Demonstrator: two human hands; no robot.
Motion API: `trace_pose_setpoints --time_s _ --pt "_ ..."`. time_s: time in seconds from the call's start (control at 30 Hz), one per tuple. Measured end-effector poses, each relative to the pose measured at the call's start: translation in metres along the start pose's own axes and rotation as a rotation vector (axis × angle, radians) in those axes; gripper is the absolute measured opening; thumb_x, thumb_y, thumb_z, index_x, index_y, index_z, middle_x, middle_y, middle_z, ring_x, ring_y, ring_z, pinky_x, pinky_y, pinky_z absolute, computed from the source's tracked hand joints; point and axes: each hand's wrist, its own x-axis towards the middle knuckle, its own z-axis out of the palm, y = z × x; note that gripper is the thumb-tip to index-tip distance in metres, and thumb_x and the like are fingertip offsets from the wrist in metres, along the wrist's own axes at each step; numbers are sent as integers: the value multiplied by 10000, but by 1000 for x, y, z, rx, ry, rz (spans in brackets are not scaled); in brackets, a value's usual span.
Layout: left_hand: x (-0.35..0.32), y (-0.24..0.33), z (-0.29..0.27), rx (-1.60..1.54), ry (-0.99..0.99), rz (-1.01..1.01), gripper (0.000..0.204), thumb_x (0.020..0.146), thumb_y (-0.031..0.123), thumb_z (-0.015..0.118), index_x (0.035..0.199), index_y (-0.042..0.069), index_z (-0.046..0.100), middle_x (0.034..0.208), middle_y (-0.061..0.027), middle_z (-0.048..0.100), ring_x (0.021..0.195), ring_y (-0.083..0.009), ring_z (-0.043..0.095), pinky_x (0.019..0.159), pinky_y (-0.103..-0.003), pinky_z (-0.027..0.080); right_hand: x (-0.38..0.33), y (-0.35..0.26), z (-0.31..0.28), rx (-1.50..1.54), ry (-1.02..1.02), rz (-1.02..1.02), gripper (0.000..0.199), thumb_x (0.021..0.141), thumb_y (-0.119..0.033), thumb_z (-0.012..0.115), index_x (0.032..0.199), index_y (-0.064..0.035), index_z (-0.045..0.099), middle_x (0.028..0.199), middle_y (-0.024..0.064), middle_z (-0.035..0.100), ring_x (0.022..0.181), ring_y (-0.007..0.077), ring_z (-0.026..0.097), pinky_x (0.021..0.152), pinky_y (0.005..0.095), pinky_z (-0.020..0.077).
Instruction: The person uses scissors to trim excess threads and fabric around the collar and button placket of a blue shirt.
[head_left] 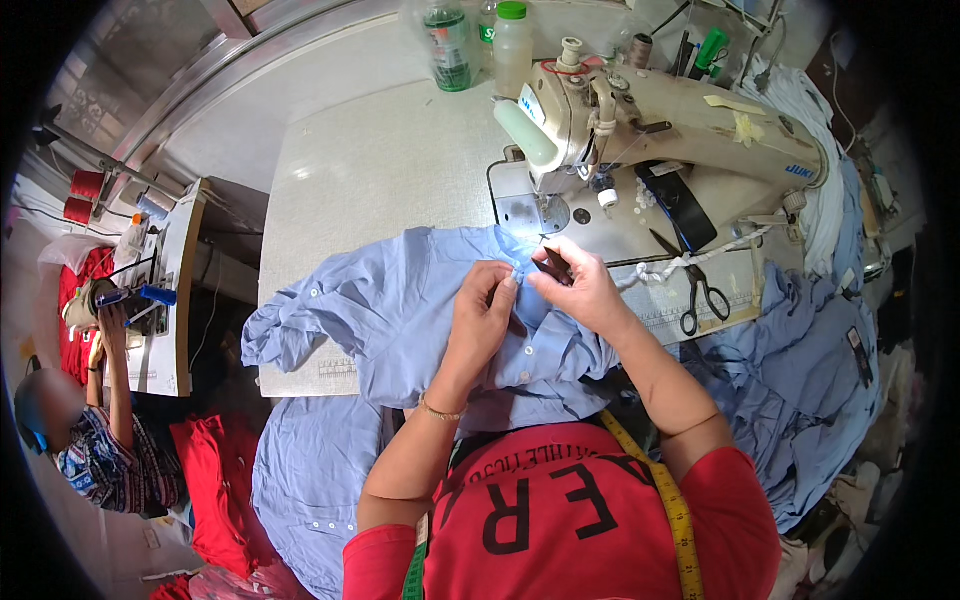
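A light blue button-up shirt [400, 285] lies across the front of the sewing table, its collar end near the sewing machine [640, 110]. My left hand [482, 308] pinches the shirt's edge close to the collar, thumb and fingers pressed together. Close beside it, my right hand [592, 292] is closed around small dark thread snips [553, 266], their tips over the same spot of cloth. White buttons show along the shirt front below my hands. The fingertips partly hide the cloth between them.
Black-handled scissors [692, 290] and a dark phone [678, 205] lie right of my hands, near loose white buttons [645, 197]. Bottles [512, 50] stand at the back. More blue garments [780, 370] are heaped at right. Far left, another person works at a second table [172, 310].
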Motion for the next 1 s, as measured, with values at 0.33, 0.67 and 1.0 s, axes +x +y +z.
trace_pose_setpoints --time_s 0.33,0.67,1.0 --pt "-1 8 3 50 -15 -6 121 889 62 533 900 -44 589 943 -75 564 842 -139 518 746 -236 415 3 -9 -2 -321 -63 -215 157 741 -134 683 880 -94 623 703 99 619 573 242 594 523 315 452" --pt "0 5 6 142 62 62 94 875 31 511 881 -52 555 906 -130 556 804 -222 547 723 -296 445 -3 -1 3 -475 -157 -411 96 719 -96 646 787 -93 578 676 79 607 596 292 570 564 362 433" --pt "1 4 3 102 80 39 117 888 61 521 886 -51 556 880 -96 553 753 -155 514 690 -249 426 1 0 -53 41 -367 5 110 825 -117 634 850 -30 572 712 -12 533 651 62 475 598 233 411"
